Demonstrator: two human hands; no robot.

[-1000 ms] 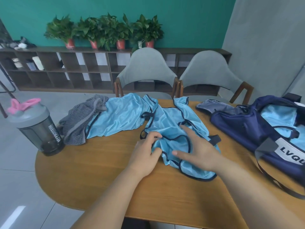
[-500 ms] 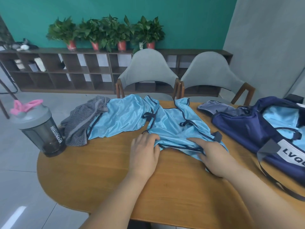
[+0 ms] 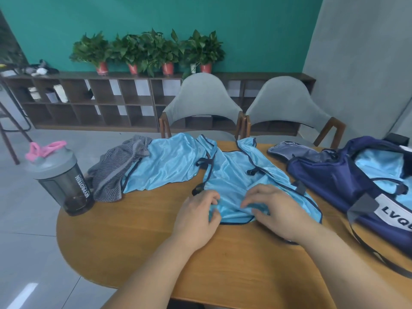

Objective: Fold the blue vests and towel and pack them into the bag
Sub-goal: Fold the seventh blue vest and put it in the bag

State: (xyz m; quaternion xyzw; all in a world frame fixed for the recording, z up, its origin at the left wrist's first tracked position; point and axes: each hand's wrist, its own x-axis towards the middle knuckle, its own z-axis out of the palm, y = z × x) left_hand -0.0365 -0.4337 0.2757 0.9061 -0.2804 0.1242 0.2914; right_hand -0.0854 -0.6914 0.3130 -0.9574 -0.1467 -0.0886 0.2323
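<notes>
At frame centre, my left hand (image 3: pixel 197 217) and right hand (image 3: pixel 277 211) are both pinching the near hem of the shiny light-blue vest (image 3: pixel 234 172).

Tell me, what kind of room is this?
Likely an office lounge or break room: a round wooden table with grey chairs, and a low shelf lined with potted plants behind.

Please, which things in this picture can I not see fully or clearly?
All in the head view:
1. Bag: right end and lettering cut off by the picture's right edge.
2. Blue cloth inside the bag: mostly hidden by its walls; number of pieces unclear.
3. Near vest: part of the hem hidden under the left hand and right hand.
4. Shelf items: too small, blurred.
</notes>
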